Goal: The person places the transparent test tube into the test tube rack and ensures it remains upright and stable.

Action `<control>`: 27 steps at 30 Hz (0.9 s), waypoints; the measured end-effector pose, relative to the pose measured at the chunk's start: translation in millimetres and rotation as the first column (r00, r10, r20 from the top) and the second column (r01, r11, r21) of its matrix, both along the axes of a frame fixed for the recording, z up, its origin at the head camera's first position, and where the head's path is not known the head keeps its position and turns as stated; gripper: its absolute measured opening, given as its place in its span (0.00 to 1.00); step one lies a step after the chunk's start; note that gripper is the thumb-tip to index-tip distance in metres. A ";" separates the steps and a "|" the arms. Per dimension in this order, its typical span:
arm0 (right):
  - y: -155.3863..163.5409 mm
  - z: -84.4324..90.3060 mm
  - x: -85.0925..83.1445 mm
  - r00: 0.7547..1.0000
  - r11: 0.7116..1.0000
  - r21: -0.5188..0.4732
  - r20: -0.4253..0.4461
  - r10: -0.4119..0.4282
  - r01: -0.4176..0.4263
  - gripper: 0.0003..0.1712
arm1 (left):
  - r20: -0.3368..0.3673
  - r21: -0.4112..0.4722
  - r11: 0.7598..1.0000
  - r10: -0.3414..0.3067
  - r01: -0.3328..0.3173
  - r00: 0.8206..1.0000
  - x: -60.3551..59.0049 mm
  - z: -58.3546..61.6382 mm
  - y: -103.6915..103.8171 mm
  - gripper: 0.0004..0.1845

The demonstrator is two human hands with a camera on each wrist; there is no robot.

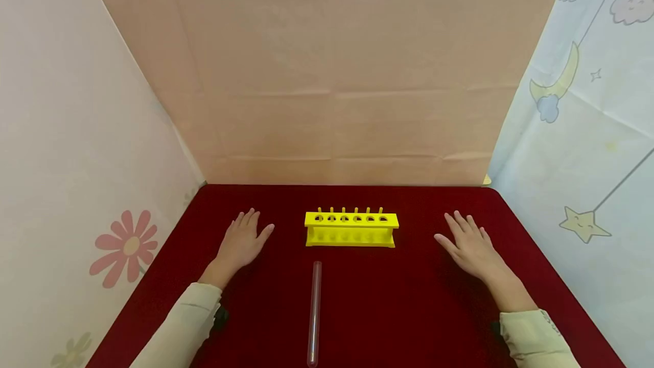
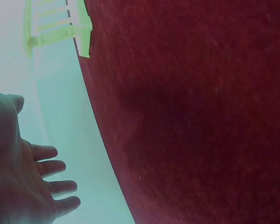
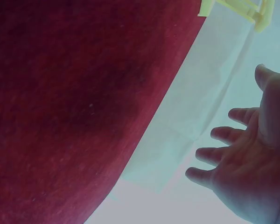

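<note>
red felt, two flat hands, one loose tube

red cloth covers the tabletop (image 1: 409,311) from the near edge to the beige back wall (image 1: 332,72), with printed sheets standing along both sides. the left hand (image 1: 240,243) lies palm down on the cloth, fingers straight and slightly spread, its grip open and holding nothing. the right hand (image 1: 470,246) lies the same way on the other side, fingers fanned, grip open and empty too.

between them, nearer the back wall, stands a yellow test tube rack (image 1: 351,229) with a row of round holes along its top. bare cloth separates each end of the rack from the hand beside it. a clear glass test tube (image 1: 314,314) lies flat in front of the rack, pointing away from the person, its far end just short of the rack and its near end by the tabletop's front edge. it sits closer to the left hand's forearm than to the right, touching neither.

in the wrist views each hand shows relaxed fingers (image 2: 51,168) above the cloth, with the rack's corner at the top.
</note>
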State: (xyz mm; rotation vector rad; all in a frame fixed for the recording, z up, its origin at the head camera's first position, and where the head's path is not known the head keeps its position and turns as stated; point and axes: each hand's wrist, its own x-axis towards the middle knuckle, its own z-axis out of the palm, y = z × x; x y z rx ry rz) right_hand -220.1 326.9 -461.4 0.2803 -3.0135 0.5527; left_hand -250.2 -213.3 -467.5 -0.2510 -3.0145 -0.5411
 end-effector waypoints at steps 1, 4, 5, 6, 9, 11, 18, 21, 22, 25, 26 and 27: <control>-1.6 0.9 0.1 1.000 1.000 -0.002 0.000 0.003 -0.003 0.45 | 0.000 0.003 1.000 0.002 -0.002 1.000 1.0 0.8 1.6 0.41; -5.6 3.4 0.0 1.000 1.000 -0.014 -0.001 0.011 -0.011 0.44 | 0.002 0.007 1.000 0.001 -0.002 1.000 3.4 2.9 5.7 0.40; -6.9 4.3 0.3 1.000 1.000 -0.019 -0.001 0.014 -0.014 0.44 | 0.004 0.009 1.000 0.001 -0.001 1.000 4.0 3.3 6.7 0.39; -8.0 5.3 0.4 1.000 1.000 -0.024 0.000 0.015 -0.015 0.44 | 0.005 0.007 1.000 0.001 -0.001 1.000 4.5 3.4 7.6 0.39; -11.2 8.0 1.3 1.000 0.999 -0.033 0.002 0.022 -0.022 0.44 | 0.005 0.000 1.000 0.002 -0.002 1.000 5.3 1.9 8.8 0.39; -12.9 9.5 1.7 1.000 0.999 -0.039 0.000 0.028 -0.028 0.44 | 0.005 -0.004 1.000 0.003 -0.003 1.000 6.2 0.3 9.6 0.40; -16.7 10.3 1.7 0.999 0.999 -0.039 -0.010 0.037 -0.037 0.43 | 0.007 -0.006 1.000 -0.003 0.003 1.000 10.1 -2.9 14.0 0.40; -18.8 10.3 1.4 0.999 0.999 -0.037 -0.012 0.037 -0.038 0.43 | 0.009 -0.013 1.000 -0.003 0.003 1.000 11.8 -2.4 17.2 0.39; -19.6 10.4 1.3 0.999 0.999 -0.037 -0.014 0.038 -0.039 0.43 | 0.005 -0.019 1.000 -0.004 0.004 1.000 12.4 -2.3 18.5 0.39; -21.4 10.3 0.5 0.999 0.999 -0.035 -0.018 0.040 -0.040 0.43 | 0.011 -0.026 1.000 -0.001 0.001 1.000 14.0 -1.4 22.3 0.39; -22.2 10.6 0.3 0.999 0.999 -0.035 -0.018 0.041 -0.041 0.43 | 0.010 -0.029 1.000 -0.001 0.002 1.000 14.5 -1.2 23.6 0.39; -22.9 11.0 0.1 0.999 0.998 -0.036 -0.018 0.042 -0.042 0.43 | 0.015 -0.028 1.000 0.000 0.000 1.000 15.0 -0.9 24.9 0.39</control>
